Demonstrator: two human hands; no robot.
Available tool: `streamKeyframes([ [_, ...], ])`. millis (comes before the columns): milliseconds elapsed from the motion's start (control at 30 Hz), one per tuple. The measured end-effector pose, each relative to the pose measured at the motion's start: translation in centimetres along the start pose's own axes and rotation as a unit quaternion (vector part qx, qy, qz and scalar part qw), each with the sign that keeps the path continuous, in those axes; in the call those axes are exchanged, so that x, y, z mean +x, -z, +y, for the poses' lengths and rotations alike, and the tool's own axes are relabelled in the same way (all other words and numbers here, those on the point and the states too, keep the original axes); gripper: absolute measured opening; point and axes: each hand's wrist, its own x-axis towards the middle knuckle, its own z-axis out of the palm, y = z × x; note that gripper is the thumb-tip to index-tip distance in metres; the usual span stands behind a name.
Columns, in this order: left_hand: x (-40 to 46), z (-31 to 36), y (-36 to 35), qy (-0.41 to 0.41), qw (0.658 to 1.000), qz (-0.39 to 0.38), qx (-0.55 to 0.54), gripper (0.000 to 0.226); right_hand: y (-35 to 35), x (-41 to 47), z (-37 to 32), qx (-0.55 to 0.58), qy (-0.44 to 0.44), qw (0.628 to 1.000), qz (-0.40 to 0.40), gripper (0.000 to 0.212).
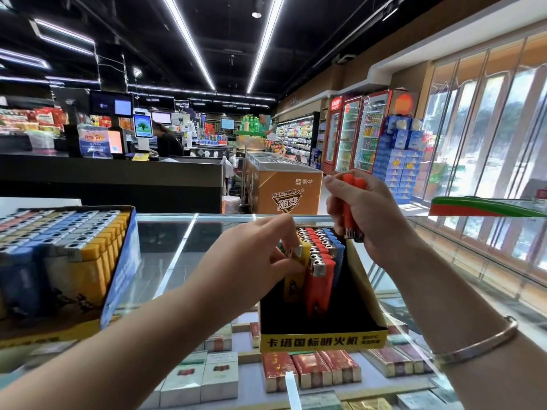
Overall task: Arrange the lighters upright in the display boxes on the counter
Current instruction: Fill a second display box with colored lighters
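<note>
Pinching a slim yellow plastic lighter by its metal head, the left hand seats it upright in the black-and-yellow cardboard display box; the right hand, at one o'clock, grips seemingly two light, smooth orange lighters.

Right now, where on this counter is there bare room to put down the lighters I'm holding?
Bare glass counter lies between the full box and the yellow box, and right of the yellow box. Its front half is empty; its back rows are crowded.
</note>
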Motion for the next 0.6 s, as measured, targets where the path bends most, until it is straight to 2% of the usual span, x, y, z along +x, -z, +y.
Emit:
streamKeyframes([
  [133,0.4,0.0,0.5,-0.019,0.999,-0.013,0.022,0.024,0.0,-0.1,-0.3,0.040,-0.016,0.999,0.020,0.019],
  [233,0.5,-0.3,0.9,-0.005,0.999,-0.015,0.045,0.020,0.1,-0.1,-0.5,0.015,-0.024,0.999,0.025,0.024],
  [433,0.1,0.1,1.1,-0.004,0.997,-0.017,0.079,0.010,0.4,0.0,-0.7,0.004,-0.031,0.999,0.027,0.019],
  [533,0.1,0.2,1.0,0.013,0.999,0.003,0.039,0.030,0.4,-0.1,-0.8,0.086,-0.046,0.995,-0.003,0.007],
  [600,0.1,0.5,1.0,0.010,1.000,0.018,0.011,0.043,0.2,-0.1,-0.9,0.109,-0.041,0.993,-0.025,0.011],
])
